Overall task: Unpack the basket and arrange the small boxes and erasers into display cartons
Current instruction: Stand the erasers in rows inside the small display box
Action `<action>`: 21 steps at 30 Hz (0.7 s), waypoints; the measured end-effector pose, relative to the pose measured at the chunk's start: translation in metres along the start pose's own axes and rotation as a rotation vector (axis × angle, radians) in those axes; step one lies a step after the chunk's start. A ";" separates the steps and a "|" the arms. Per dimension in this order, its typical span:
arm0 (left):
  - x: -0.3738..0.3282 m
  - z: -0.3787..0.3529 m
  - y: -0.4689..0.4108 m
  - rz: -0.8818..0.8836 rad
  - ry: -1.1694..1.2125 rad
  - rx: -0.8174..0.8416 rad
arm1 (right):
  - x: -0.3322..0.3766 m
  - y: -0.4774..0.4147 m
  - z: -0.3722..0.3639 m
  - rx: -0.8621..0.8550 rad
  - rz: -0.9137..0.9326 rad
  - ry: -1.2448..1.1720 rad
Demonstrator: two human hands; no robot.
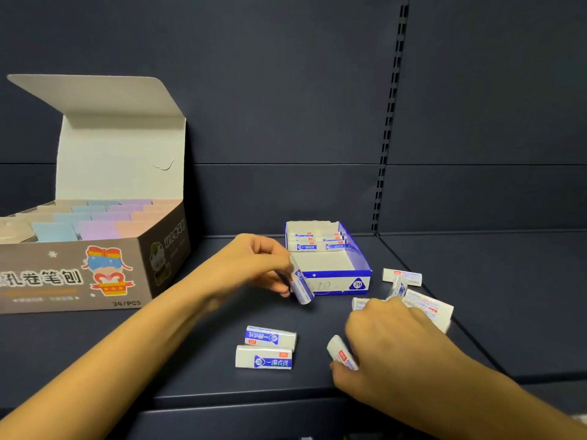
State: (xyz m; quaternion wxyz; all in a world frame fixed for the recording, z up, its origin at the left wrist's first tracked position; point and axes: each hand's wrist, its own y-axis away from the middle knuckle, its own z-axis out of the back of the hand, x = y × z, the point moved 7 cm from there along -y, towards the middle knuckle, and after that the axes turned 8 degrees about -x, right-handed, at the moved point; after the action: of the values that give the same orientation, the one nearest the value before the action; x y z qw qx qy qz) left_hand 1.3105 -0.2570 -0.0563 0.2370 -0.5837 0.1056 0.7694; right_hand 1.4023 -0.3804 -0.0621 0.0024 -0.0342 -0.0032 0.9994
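The small blue-and-white display carton (333, 281) sat open-topped at the middle of the dark shelf (190, 344), its thin card walls low and its near wall marked 2B. A row of packed erasers (314, 242) filled only its far end, their number hard to make out, and the near part of its white floor lay bare. Just left of its near corner the left hand (254, 265) pinched a sleeved eraser (301, 287) between thumb and curled fingertips; the eraser hung tilted on end, blurred, its top hidden by the fingers. Nearer and to the right, the right hand (390, 344) lay knuckles-up, thumb and fingers curled round a second eraser (341, 352), of which only a white end and a red-marked strip showed. That hand covered part of a scatter of loose erasers (428, 308) right of the carton, so how many lay there could not be told. A pair of erasers (270, 336) lay flat and touching near the shelf's front: white rectangular blocks in glossy blue-printed sleeves. At the far left a large grey cardboard carton (79, 271), cut off by the frame edge, stood with its lid raised over rows of pastel small boxes (95, 217) in blue, purple and pink. Behind rose a matte dark back panel with a slotted upright (386, 154).
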 end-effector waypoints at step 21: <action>-0.001 0.024 -0.033 0.000 0.318 -0.146 | -0.073 -0.061 0.045 -0.442 0.126 -0.452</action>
State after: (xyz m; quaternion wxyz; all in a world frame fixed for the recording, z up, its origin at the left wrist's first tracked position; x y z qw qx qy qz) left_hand 1.3069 -0.2187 -0.0442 0.1744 -0.7138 0.0858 0.6728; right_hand 1.4727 -0.3202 -0.0116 -0.0679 0.1888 -0.2182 0.9550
